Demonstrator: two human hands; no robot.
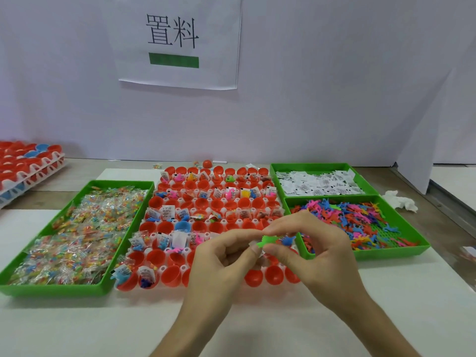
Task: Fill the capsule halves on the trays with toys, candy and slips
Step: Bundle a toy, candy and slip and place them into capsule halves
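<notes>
Head: capsule tray [161, 269], tabletop [77, 328], lilac-looking wall [334, 99].

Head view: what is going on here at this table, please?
A person fills red capsule halves on a white tray. The left hand and right hand pinch a green toy above its near rows. Green bins hold candy at left, slips and toys at right. Many halves hold items; several near ones are empty.

Red capsule halves [171, 275] face up, perhaps half filled, green toy [268, 240] above.
</notes>
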